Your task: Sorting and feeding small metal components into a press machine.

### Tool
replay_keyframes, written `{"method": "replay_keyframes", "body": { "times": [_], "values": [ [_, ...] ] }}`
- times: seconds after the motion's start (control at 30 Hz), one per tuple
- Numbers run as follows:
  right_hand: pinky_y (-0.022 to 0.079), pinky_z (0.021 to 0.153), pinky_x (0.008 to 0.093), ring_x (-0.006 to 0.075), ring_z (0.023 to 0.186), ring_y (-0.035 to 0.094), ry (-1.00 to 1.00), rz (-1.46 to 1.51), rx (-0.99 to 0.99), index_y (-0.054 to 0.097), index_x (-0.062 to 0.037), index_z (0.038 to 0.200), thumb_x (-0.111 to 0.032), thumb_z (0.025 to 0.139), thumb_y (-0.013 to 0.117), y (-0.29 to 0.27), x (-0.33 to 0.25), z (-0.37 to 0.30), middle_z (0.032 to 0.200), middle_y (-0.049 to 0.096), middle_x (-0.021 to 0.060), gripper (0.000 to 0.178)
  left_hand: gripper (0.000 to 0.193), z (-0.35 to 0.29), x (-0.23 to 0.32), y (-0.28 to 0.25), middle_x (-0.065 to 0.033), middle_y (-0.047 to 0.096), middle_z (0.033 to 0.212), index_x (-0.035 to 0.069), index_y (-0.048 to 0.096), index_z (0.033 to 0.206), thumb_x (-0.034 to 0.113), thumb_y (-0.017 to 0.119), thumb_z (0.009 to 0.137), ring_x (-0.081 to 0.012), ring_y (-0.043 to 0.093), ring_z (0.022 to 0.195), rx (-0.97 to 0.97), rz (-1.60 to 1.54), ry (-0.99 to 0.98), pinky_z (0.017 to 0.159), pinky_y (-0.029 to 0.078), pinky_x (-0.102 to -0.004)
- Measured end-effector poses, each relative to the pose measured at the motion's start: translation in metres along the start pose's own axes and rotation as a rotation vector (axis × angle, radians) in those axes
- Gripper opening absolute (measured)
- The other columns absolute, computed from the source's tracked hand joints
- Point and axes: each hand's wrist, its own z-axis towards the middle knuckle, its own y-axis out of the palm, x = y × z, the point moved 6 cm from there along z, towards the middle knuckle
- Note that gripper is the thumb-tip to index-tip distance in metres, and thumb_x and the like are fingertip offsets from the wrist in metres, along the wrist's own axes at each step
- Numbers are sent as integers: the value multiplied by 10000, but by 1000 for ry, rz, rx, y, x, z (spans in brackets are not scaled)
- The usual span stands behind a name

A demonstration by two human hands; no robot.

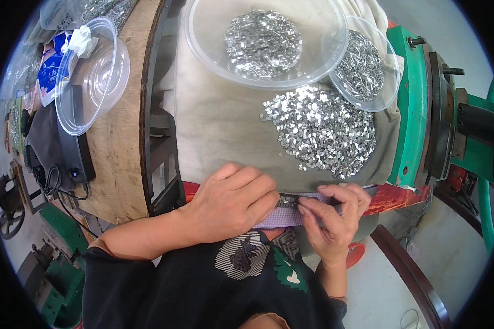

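A narrow dark strip with small metal pieces or slots along it [287, 201] lies across my lap edge, over a purple checked cloth [277, 219]. My left hand [233, 200] is closed with curled fingers over the strip's left part, hiding that end. At its right end, my right hand [336, 213] has thumb and forefinger pinched together; whatever is between them is too small to tell. Beyond the hands, a heap of small shiny flat metal pieces [326, 131] lies on the beige cloth [219, 137].
A large clear tub [195, 41] of metal pieces stands beyond the heap, beside a smaller clear tub [391, 90] of thin metal pins. Green machinery [411, 109] borders the right. On the left, a wooden table [118, 159] carries empty clear containers [112, 96] and a black adapter [77, 153].
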Motion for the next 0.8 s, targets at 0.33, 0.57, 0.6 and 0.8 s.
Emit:
{"method": "replay_keyframes", "body": {
  "times": [0.33, 0.57, 0.6, 0.8],
  "values": [
    [330, 930, 405, 270, 1056, 522, -88, -169, 47, 751, -176, 874, -141, 685, 831, 9, 4, 35, 1111, 641, -2, 207, 275, -5, -4, -8, 5, 627, 942, 112, 687, 917, 203, 807, 688, -197, 598, 855, -3, -15, -39, 762, 422, -348],
    [353, 942, 418, 296, 1092, 508, -105, -240, 27, 717, -135, 814, -111, 678, 806, 14, -4, 45, 1109, 642, 38, 164, 275, 0, -7, -7, 7, 624, 927, 125, 680, 896, 253, 831, 705, -205, 593, 847, -25, -91, -74, 758, 419, -354],
    [353, 942, 418, 296, 1092, 508, -104, -240, 26, 717, -135, 814, -111, 678, 806, 13, -3, 43, 1109, 642, 38, 164, 273, 1, -6, -7, 9, 624, 927, 126, 680, 895, 262, 831, 713, -204, 592, 845, -21, -94, -70, 757, 419, -353],
    [334, 954, 420, 275, 1088, 506, -85, -25, -36, 693, -167, 823, -166, 687, 794, 1, -4, 20, 1158, 640, -9, 170, 223, 3, -4, -5, -16, 565, 929, 95, 646, 909, 228, 755, 766, -203, 562, 865, 28, -119, -58, 774, 408, -342]
  ]
}}
